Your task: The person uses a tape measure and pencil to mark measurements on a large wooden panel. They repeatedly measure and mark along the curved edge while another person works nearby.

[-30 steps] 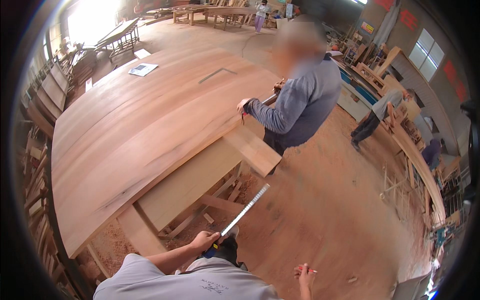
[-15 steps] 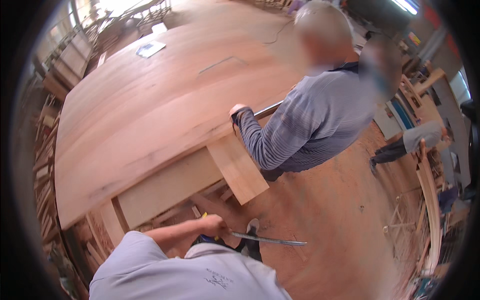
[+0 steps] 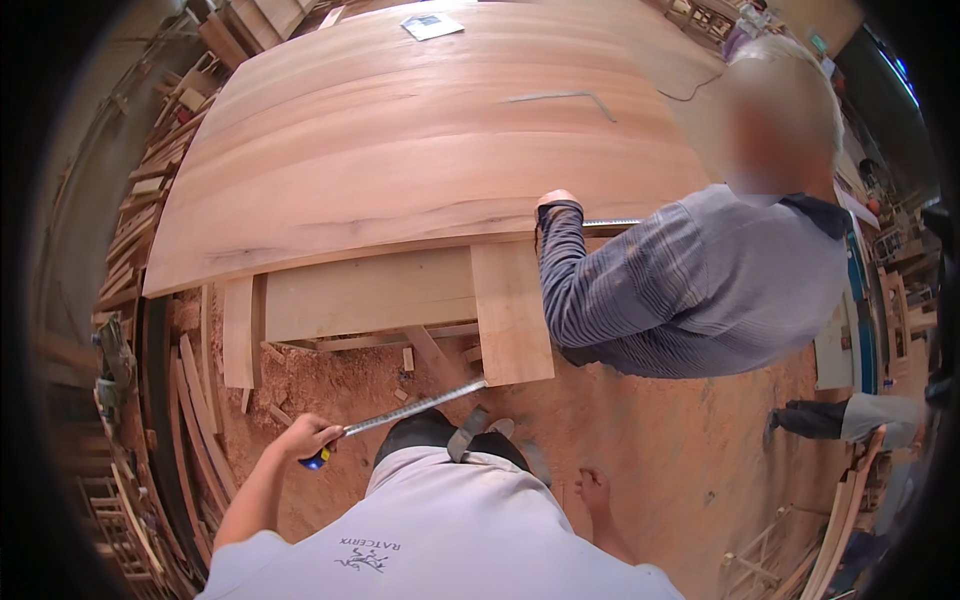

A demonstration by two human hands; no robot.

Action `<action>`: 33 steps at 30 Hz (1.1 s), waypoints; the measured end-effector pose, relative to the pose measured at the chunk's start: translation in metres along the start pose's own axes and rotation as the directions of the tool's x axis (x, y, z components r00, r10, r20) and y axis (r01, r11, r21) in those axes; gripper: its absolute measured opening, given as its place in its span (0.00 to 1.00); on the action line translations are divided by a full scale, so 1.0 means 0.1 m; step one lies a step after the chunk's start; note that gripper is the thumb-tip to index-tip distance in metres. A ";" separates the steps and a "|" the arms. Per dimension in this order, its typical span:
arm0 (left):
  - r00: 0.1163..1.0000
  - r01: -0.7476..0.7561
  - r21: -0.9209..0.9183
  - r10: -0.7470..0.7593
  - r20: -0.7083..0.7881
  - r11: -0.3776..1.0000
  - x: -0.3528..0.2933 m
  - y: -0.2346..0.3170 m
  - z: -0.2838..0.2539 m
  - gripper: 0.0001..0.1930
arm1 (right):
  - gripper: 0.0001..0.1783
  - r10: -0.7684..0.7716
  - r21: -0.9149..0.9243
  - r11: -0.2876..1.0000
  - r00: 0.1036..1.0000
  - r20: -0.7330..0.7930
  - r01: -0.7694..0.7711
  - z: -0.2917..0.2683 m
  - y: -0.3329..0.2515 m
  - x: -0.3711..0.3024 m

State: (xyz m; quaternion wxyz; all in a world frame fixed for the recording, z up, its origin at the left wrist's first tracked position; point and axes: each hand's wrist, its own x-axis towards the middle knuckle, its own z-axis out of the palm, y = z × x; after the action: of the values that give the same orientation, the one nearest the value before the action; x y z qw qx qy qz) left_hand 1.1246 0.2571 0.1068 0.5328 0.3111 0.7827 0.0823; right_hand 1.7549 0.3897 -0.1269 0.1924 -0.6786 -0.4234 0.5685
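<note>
My left hand [image 3: 308, 438] is closed round a tape measure [image 3: 316, 460] with a blue and yellow case. Its silver blade [image 3: 415, 405] stretches up to the right, and the tip appears close to the lower corner of a pale board [image 3: 512, 320]; whether they touch I cannot tell. That board sticks out from under a large wooden slab [image 3: 400, 160]. Low beside my body hangs my right hand [image 3: 593, 488], holding nothing, its fingers loosely apart.
At the slab's right edge a co-worker [image 3: 700, 270] in a striped top leans on it, beside a graduated metal strip [image 3: 612, 222]. An angled metal square [image 3: 565, 97] and a paper sheet [image 3: 432, 26] lie on the slab. Wood strips [image 3: 200, 390] crowd the left floor.
My left hand has swung left with the tape measure, whose blade now points toward the jutting board. My right hand has come into view. The whole view has turned and shifted.
</note>
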 end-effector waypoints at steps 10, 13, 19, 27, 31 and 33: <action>0.975 -0.195 -0.754 0.038 -0.221 0.628 0.20 -0.68 0.46 0.25 | 0.14 -0.313 -0.400 0.840 0.930 0.193 0.366 1.08 -1.23 0.18; 0.972 -0.228 -0.788 0.079 -0.223 0.572 0.57 -0.78 0.00 0.26 | 0.16 -0.282 -0.255 0.912 0.942 0.179 0.321 1.57 -1.54 0.06; 0.927 -0.371 -0.684 0.203 -0.317 0.628 1.28 -0.91 -1.09 0.26 | 0.17 -0.201 -0.240 0.935 0.948 0.248 0.262 2.42 -2.25 -0.51; 0.953 -0.285 -0.704 0.269 -0.137 0.651 1.62 -0.96 -1.69 0.25 | 0.16 -0.025 -0.155 0.987 0.997 0.079 0.037 2.81 -1.91 -0.77; 0.949 -0.305 -0.673 0.274 -0.156 0.674 1.63 -0.79 -1.78 0.25 | 0.16 0.068 -0.166 0.984 0.997 0.036 -0.061 2.79 -1.45 -0.92; 0.937 -0.345 -0.639 0.295 -0.189 0.687 1.61 -0.72 -1.82 0.26 | 0.18 0.108 -0.155 0.982 0.994 0.023 -0.104 2.75 -1.31 -0.92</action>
State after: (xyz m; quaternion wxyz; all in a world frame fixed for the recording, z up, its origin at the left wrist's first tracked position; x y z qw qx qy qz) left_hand 0.8965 0.3297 0.0237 0.5572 0.2302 0.6538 0.4572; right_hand 1.4515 0.3308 -0.0502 0.1024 -0.7041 -0.4322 0.5541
